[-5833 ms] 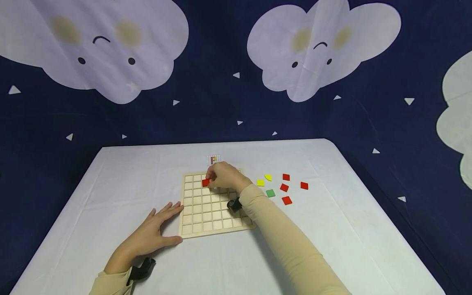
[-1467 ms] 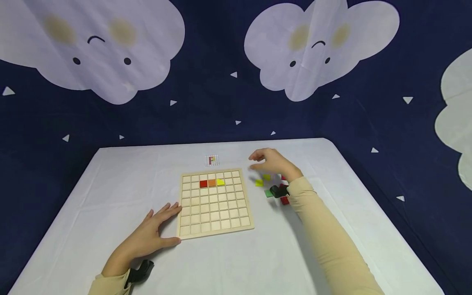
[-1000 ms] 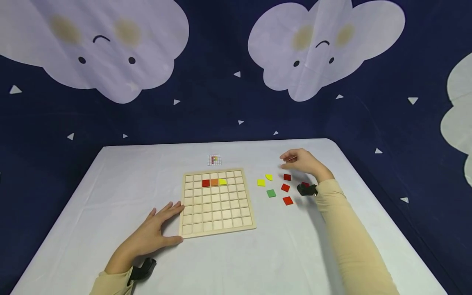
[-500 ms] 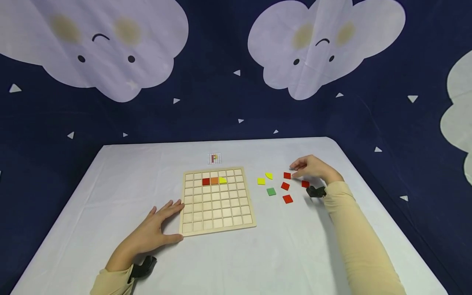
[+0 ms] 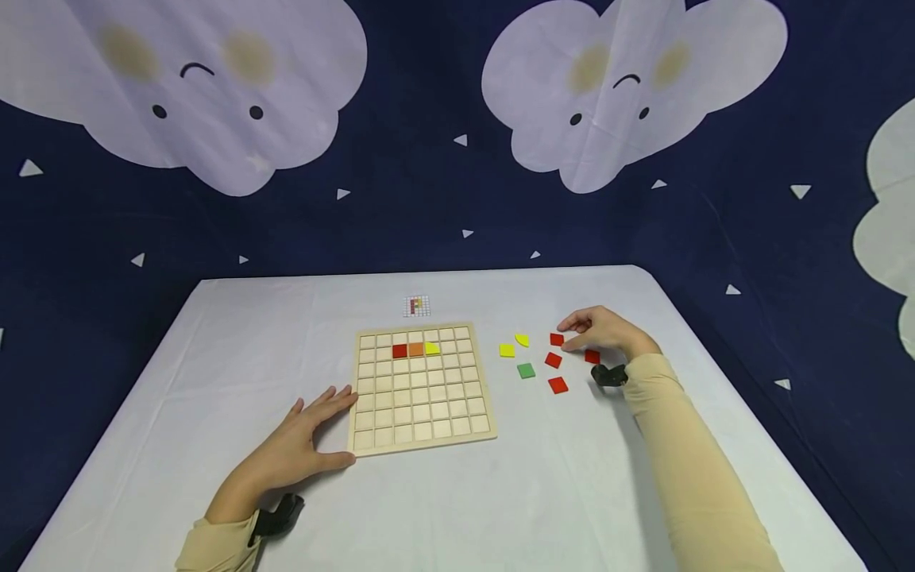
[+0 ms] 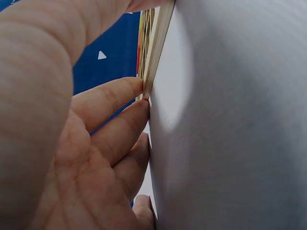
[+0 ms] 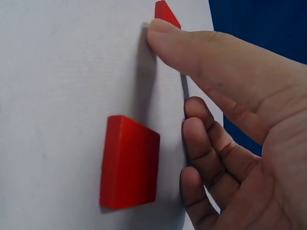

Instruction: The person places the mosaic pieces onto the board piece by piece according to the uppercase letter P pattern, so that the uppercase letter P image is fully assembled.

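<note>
Left hand is relaxed, fingers extended to the wooden board's left edge, thumb by its near-left corner; right hand is ungrasping too, thumb and fingers parted just beside a red tile, though whether they touch it I cannot tell. It should handle as light, stiff, slightly slick and not fragile, best pinched by opposite side edges. That tile lies flat right of the board, nearer the counter's far edge than its near one

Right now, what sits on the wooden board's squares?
A red tile, an orange tile and a yellow piece, side by side; whatever lies directly beneath them is hidden.
</note>
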Motion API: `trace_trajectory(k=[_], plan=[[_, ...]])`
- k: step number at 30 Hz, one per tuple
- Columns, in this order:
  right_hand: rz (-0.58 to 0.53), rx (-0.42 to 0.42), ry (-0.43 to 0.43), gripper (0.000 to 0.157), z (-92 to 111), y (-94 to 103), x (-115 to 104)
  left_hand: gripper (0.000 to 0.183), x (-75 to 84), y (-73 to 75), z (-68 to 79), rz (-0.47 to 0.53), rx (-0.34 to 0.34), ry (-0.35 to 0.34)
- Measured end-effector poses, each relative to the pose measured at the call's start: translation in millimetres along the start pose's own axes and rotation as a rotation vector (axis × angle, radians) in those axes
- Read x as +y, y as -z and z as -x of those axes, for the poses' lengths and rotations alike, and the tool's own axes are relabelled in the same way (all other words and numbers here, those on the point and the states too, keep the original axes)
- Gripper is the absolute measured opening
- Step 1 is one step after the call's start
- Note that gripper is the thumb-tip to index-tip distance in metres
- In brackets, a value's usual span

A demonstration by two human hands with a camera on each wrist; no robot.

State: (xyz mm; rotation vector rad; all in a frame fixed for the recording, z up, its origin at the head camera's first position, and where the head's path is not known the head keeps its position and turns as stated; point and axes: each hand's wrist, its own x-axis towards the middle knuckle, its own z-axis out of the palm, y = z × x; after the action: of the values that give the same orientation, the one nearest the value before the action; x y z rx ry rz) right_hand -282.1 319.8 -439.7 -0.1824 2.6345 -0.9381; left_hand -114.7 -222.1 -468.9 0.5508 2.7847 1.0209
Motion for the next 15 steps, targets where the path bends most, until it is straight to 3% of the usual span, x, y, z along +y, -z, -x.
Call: trace_trajectory(k=[15], plan=[[-0.017, -0.001, 0.023, 0.046, 5.6, -2.0, -2.1, 0.091, -1.2, -0.4, -0.6, -0.002, 0.001, 0.004]])
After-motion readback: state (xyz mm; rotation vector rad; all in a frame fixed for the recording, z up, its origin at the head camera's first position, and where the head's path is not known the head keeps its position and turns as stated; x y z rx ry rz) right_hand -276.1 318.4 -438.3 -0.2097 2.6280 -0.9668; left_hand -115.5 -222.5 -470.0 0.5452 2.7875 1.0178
